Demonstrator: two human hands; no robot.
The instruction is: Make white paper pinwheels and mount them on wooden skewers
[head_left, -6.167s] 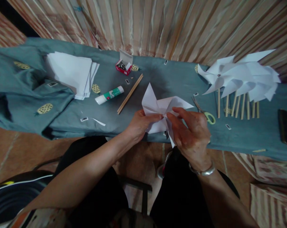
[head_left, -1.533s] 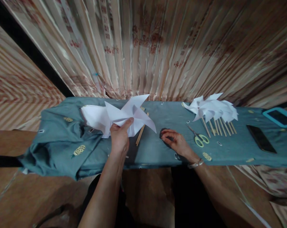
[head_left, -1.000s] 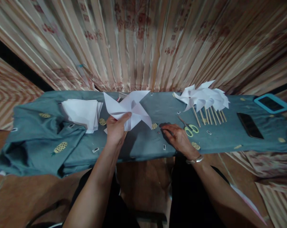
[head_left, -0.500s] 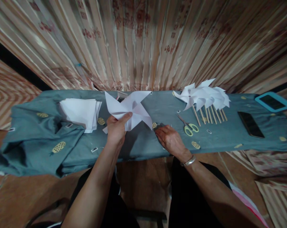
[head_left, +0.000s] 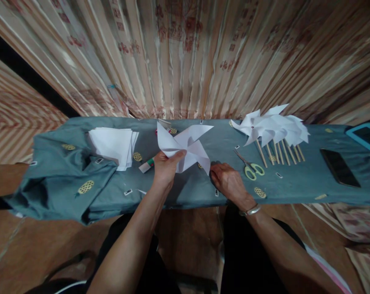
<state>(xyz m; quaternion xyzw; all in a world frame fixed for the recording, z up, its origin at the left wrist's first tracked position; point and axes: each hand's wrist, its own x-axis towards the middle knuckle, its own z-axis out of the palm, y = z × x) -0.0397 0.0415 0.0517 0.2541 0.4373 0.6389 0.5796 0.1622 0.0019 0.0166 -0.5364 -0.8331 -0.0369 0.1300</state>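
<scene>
My left hand [head_left: 165, 167] is closed on a white paper pinwheel [head_left: 187, 149], its thumb pressed on the paper near the centre. The folded blades are lifted above the cloth. Just right of the lowest blade tip, my right hand [head_left: 228, 181] rests low at the cloth with its fingers curled together. Whatever its fingertips may hold is hidden. Beside my left hand lies a white and green tube [head_left: 146, 165], partly covered by that hand. Scissors with light green handles [head_left: 250, 168] lie to the right of my right hand.
A stack of white paper sheets [head_left: 113, 148] lies on the left of the grey-green cloth [head_left: 108, 192]. Finished pinwheels [head_left: 273, 126] on wooden sticks overlap at the right. Beyond them are a dark phone [head_left: 340, 167] and a blue-framed tablet [head_left: 365, 136]. A curtain [head_left: 178, 61] hangs behind.
The view has turned a little left, so everything sits further right. My left hand with the pinwheel has shifted slightly rightward, uncovering more of the tube. My right hand stays low by the cloth.
</scene>
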